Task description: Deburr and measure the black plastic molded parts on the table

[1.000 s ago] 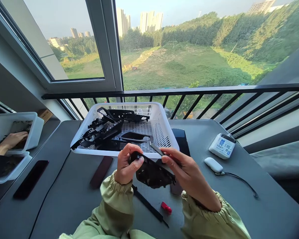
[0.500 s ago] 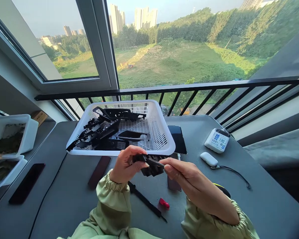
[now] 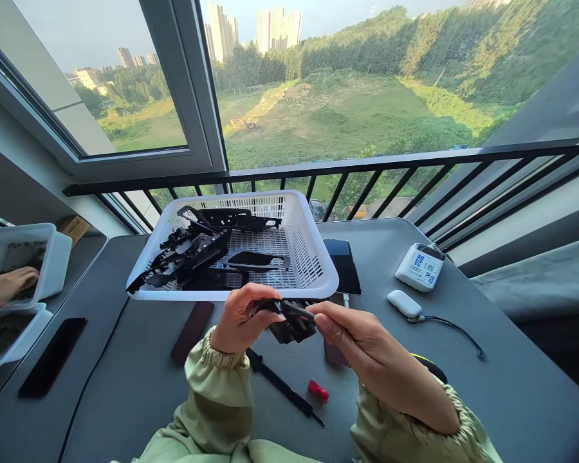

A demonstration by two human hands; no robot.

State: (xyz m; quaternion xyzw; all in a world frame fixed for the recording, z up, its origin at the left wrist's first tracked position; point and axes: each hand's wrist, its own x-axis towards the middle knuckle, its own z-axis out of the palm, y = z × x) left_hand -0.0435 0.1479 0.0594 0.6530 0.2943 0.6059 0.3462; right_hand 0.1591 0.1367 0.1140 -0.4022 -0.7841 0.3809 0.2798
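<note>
"Head view, just below the middle of the frame: what's that dark thing between the hands?"

"It's a black plastic part (image 3: 292, 331), held up over the grey desk (image 3: 130, 366). The left hand (image 3: 244, 319) grips its left end between thumb and fingers."

"And the right hand (image 3: 364, 341)?"

"Closed in a pinch on a slim dark strip (image 3: 299, 311), which points left over the part's upper side. Whether it presses on the part, I can't tell from where I stand."

"What lies below them?"

"A black pen-like tool (image 3: 287, 390), slanting through the bottom centre, with a small red piece (image 3: 318, 390) near its lower end."

"Behind?"

"A white basket (image 3: 311, 257) left of centre, with black plastic pieces (image 3: 205, 252) heaped mostly in its left half."

"And farther out?"

"At the right, a white block with blue print (image 3: 419, 267) and a white case (image 3: 404, 303) near it. At the far left, a co-worker's hand (image 3: 9, 286) reaches into a pale tub (image 3: 60, 263); a black phone (image 3: 53, 357) lies lower down. Across the frame, past the desk, runs a black railing (image 3: 347, 165)."
</note>
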